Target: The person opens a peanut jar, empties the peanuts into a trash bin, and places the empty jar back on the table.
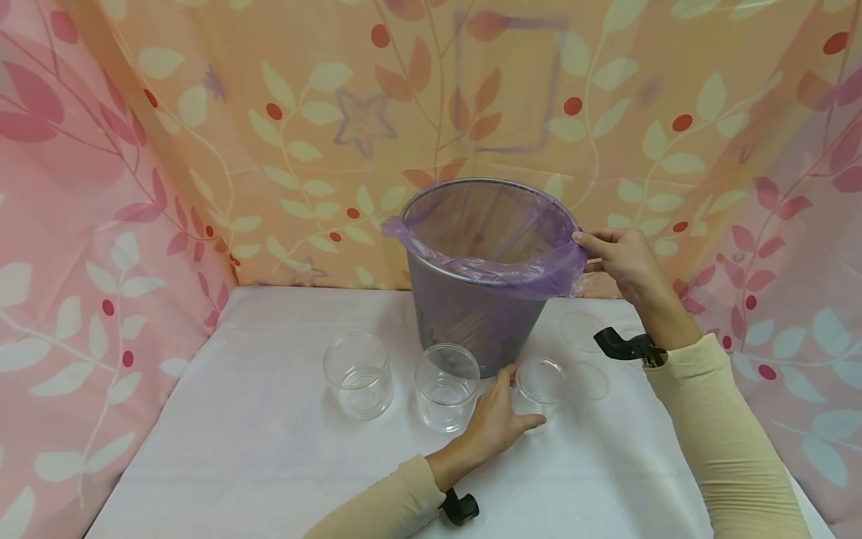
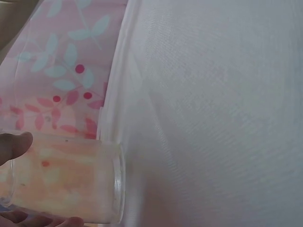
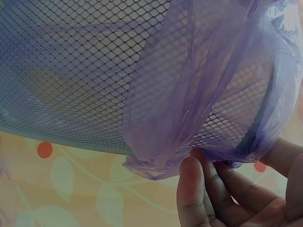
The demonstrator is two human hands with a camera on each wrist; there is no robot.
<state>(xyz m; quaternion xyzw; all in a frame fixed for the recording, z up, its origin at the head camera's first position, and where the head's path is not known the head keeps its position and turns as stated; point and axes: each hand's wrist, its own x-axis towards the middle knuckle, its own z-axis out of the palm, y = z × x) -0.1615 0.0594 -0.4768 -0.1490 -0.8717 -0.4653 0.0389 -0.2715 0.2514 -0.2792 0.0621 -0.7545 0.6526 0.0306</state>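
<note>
A mesh wastebasket [image 1: 444,318] stands toward the back of the table, lined with a thin purple plastic bag [image 1: 539,273] folded over its metal rim. On the basket's right side, my right hand [image 1: 622,258] pinches the bag's edge at the rim; the right wrist view shows the fingertips against the bag [image 3: 161,118] and the mesh [image 3: 85,71]. Low in front of the basket, my left hand [image 1: 488,423] grips a clear glass jar [image 1: 542,382]. In the left wrist view the thumb lies along one side of the jar [image 2: 71,175] and fingers along the other.
Two more clear jars, the left one [image 1: 358,378] and the middle one [image 1: 447,393], stand upright left of my left hand. Thin clear discs [image 1: 591,382] lie on the white tablecloth [image 1: 236,449] at the right. Patterned curtains [image 1: 303,150] enclose the back and sides.
</note>
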